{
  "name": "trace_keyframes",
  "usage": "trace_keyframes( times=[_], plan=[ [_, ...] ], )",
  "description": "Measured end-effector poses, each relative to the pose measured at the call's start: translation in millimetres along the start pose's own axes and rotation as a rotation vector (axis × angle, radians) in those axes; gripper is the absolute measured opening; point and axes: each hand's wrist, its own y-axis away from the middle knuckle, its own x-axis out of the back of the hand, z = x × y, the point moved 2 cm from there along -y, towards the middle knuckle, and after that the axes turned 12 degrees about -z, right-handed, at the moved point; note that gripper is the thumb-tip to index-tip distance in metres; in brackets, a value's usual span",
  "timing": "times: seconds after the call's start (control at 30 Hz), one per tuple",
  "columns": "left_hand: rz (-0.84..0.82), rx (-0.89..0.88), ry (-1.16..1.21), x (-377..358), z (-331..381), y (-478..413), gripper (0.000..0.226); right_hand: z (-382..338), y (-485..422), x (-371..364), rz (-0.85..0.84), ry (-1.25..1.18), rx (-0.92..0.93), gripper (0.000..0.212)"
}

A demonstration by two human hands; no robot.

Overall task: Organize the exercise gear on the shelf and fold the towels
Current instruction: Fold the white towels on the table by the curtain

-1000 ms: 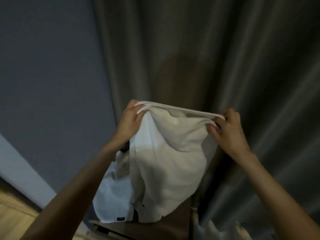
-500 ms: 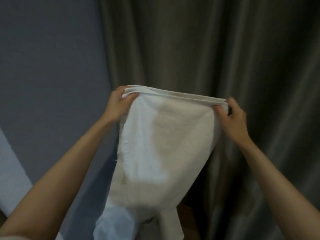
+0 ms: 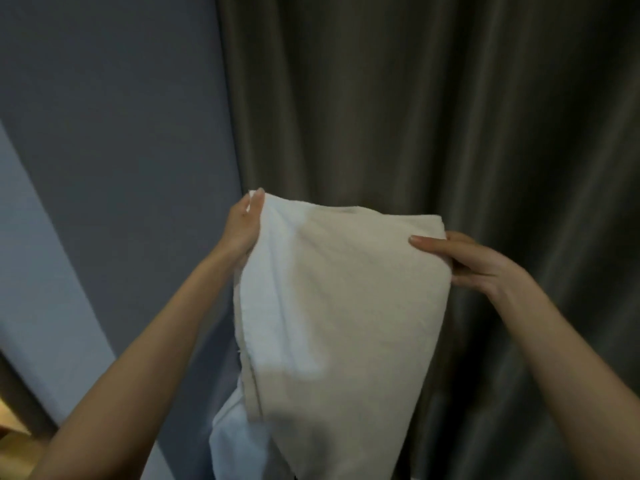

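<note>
A white towel (image 3: 339, 306) hangs in the air in front of me, doubled over along its top edge and drooping past the bottom of the view. My left hand (image 3: 244, 226) grips its upper left corner, thumb on the near side. At the upper right edge my right hand (image 3: 474, 261) pinches the cloth, the thumb lying across the front and the fingers curled behind. The shelf and the exercise gear are out of view.
A dark olive curtain (image 3: 450, 116) hangs in folds straight ahead and to the right. A grey-blue wall (image 3: 110, 116) fills the left, with a paler strip (image 3: 31, 271) low down. A bit of wooden floor (image 3: 14, 441) shows at the bottom left.
The towel's top edge has tipped toward me and now lies flatter. My right hand has slid lower along the right edge, its thumb now across the front. The view has tilted up.
</note>
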Motion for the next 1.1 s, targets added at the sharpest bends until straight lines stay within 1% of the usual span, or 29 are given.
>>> trace_keyframes(
  times=[0.03, 0.07, 0.1, 0.13, 0.17, 0.2, 0.23, 0.27, 0.3, 0.33, 0.37, 0.4, 0.43, 0.47, 0.5, 0.53, 0.57, 0.6, 0.67, 0.7, 0.73, 0.77, 0.8, 0.83, 0.87, 0.97, 1.0, 1.03, 1.1],
  plan=[
    [0.029, -0.071, -0.071, 2, 5, 4, 0.033, 6, 1, -2, 0.046, -0.015, 0.054, 0.048],
    [0.029, -0.125, -0.096, 1, 7, 7, 0.035, 14, 1, -4, 0.137, 0.052, 0.113, 0.046],
    [0.026, -0.133, -0.151, -2, 4, 9, 0.035, 22, 0, -9, 0.264, 0.199, 0.162, 0.041],
    [-0.017, -0.111, -0.269, -9, 1, 14, 0.035, 27, 0, -15, 0.363, 0.398, 0.190, 0.035],
    [-0.090, -0.060, -0.393, -18, -2, 20, 0.036, 31, 0, -22, 0.396, 0.605, 0.187, 0.029],
    [-0.130, -0.015, -0.501, -23, -6, 25, 0.039, 35, 0, -25, 0.402, 0.756, 0.186, 0.024],
    [-0.098, -0.002, -0.507, -23, -5, 28, 0.040, 34, 2, -27, 0.413, 0.798, 0.232, 0.020],
    [-0.002, -0.016, -0.457, -20, -2, 30, 0.041, 29, 5, -30, 0.466, 0.776, 0.326, 0.022],
    [0.132, -0.078, -0.370, -15, 4, 35, 0.041, 22, 10, -31, 0.558, 0.716, 0.441, 0.026],
    [0.281, -0.176, -0.239, -9, 12, 42, 0.041, 15, 15, -34, 0.653, 0.655, 0.580, 0.029],
    [0.358, -0.282, -0.154, -6, 17, 49, 0.039, 10, 20, -40, 0.706, 0.619, 0.698, 0.030],
    [0.337, -0.310, -0.165, -6, 16, 53, 0.037, 10, 22, -47, 0.724, 0.622, 0.759, 0.031],
    [0.238, -0.265, -0.252, -8, 10, 59, 0.036, 17, 21, -52, 0.724, 0.672, 0.731, 0.031],
    [0.066, -0.169, -0.389, -16, -3, 65, 0.036, 29, 17, -54, 0.669, 0.769, 0.588, 0.031],
    [-0.109, -0.043, -0.475, -20, -20, 70, 0.037, 44, 13, -54, 0.562, 0.873, 0.386, 0.030],
    [-0.177, 0.042, -0.485, -19, -33, 75, 0.038, 58, 13, -51, 0.494, 0.927, 0.251, 0.028],
    [-0.124, 0.039, -0.429, -14, -38, 78, 0.038, 64, 16, -47, 0.501, 0.919, 0.237, 0.025],
    [-0.021, -0.035, -0.362, -8, -34, 77, 0.038, 58, 21, -45, 0.564, 0.861, 0.334, 0.022],
    [0.204, -0.242, -0.197, 1, -8, 78, 0.033, 34, 32, -46, 0.782, 0.734, 0.616, 0.022],
    [0.233, -0.298, -0.193, 3, 3, 74, 0.031, 25, 34, -47, 0.838, 0.732, 0.704, 0.022],
    [0.222, -0.317, -0.211, 5, 12, 72, 0.030, 21, 35, -49, 0.862, 0.762, 0.733, 0.022],
    [0.168, -0.273, -0.271, 4, 17, 68, 0.031, 20, 31, -51, 0.854, 0.816, 0.688, 0.023],
    [0.086, -0.204, -0.370, 1, 16, 63, 0.033, 23, 26, -53, 0.789, 0.877, 0.567, 0.025],
    [0.071, -0.149, -0.433, 1, 13, 59, 0.037, 25, 22, -54, 0.707, 0.911, 0.479, 0.027],
    [0.116, -0.134, -0.427, 4, 12, 58, 0.039, 24, 21, -54, 0.681, 0.913, 0.477, 0.028],
    [0.430, -0.347, -0.163, 13, 37, 65, 0.034, -20, 31, -64, 0.822, 0.851, 0.796, 0.024],
    [0.457, -0.360, -0.138, 16, 42, 63, 0.032, -33, 32, -67, 0.806, 0.820, 0.846, 0.024],
    [0.407, -0.298, -0.195, 19, 45, 62, 0.032, -41, 32, -71, 0.756, 0.816, 0.834, 0.025],
    [0.293, -0.225, -0.360, 24, 41, 64, 0.034, -39, 30, -75, 0.676, 0.922, 0.685, 0.028]
  ],
)
